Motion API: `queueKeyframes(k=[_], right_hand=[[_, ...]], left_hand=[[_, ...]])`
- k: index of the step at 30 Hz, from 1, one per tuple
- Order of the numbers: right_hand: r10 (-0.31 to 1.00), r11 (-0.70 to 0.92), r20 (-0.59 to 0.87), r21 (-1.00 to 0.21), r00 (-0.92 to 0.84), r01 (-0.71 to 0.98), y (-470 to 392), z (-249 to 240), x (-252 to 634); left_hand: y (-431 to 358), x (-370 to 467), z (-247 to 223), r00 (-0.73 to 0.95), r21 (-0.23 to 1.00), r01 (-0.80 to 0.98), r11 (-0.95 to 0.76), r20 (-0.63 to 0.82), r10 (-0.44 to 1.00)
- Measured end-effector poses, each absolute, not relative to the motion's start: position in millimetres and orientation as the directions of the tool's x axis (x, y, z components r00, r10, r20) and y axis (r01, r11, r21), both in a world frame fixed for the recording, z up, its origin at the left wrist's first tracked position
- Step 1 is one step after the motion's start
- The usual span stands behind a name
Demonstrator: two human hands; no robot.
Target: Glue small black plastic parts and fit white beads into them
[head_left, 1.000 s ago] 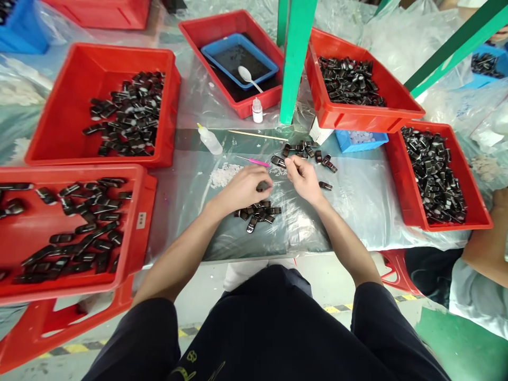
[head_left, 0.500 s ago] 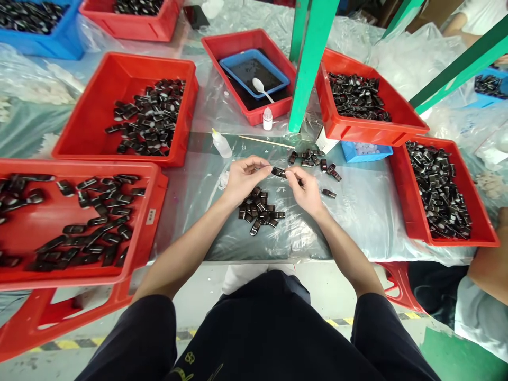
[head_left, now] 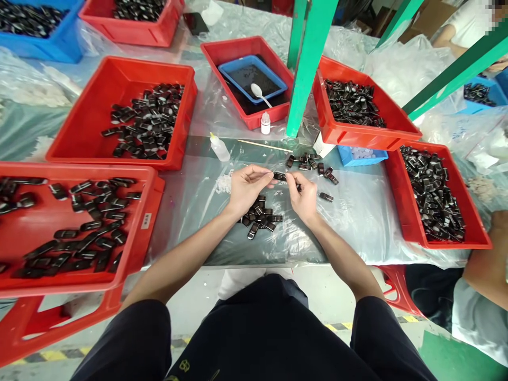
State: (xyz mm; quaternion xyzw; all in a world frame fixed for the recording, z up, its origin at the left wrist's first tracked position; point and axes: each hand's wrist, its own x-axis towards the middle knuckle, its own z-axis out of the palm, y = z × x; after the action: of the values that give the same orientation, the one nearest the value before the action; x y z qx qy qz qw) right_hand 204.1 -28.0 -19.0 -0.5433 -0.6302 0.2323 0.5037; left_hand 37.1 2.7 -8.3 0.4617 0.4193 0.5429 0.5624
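A small glossy black plastic part (head_left: 280, 176) is held level over the table between my two hands. My left hand (head_left: 246, 189) pinches its left end between thumb and fingertips. At its other end, the thumb and forefinger of my right hand (head_left: 303, 197) are closed on it; the right hand's remaining fingers curl inward, with something dark showing at them. Just below my left hand lies a pile of similar black parts (head_left: 260, 218). Beyond my right hand is a looser group of black parts (head_left: 307, 161), and a single one (head_left: 326, 197) rests nearer.
Red bins of black parts flank the work spot, at left (head_left: 137, 225) and right (head_left: 478, 222). A squeeze bottle (head_left: 220, 148), thin stick (head_left: 264, 146), small white bottle (head_left: 265, 124) and blue box (head_left: 363, 159) lie ahead. A green post (head_left: 304, 79) rises behind. Another person's arm (head_left: 492, 259) is at right.
The camera view has shifted slightly. Both hands remain on the same black part, which now looks slightly turned, with my left fingers extended further behind it.
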Motion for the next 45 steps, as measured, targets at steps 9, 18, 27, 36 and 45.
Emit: queueKeyframes(k=[9,18,27,36,45], right_hand=[[0.928,0.228,0.315,-0.901,0.198,0.369,-31.7,-22.6,198.0],[0.961,0.206,0.243,-0.947,0.13,0.247,-30.9,-12.8,197.3],[0.908,-0.418,-0.376,-0.846,-0.185,-0.332,-20.0,-0.5,198.7],[0.954,-0.275,-0.299,-0.89,0.012,-0.364,-6.2,-1.3,217.9],[0.986,-0.155,-0.165,-0.964,0.029,-0.215,-9.4,-6.9,212.1]], left_hand=[[-9.2,46.2,-12.5,0.0,0.969,-0.24,-0.055,0.057,0.998],[-3.3,44.4,-24.9,-0.005,0.973,-0.156,-0.17,0.171,0.985],[-11.1,26.4,4.5,0.262,0.803,0.261,-0.535,0.475,0.84],[-22.5,18.3,11.1,0.799,0.438,0.492,-0.752,0.116,0.59],[-23.2,24.3,6.8,0.846,0.52,0.453,-0.724,0.004,0.532]])
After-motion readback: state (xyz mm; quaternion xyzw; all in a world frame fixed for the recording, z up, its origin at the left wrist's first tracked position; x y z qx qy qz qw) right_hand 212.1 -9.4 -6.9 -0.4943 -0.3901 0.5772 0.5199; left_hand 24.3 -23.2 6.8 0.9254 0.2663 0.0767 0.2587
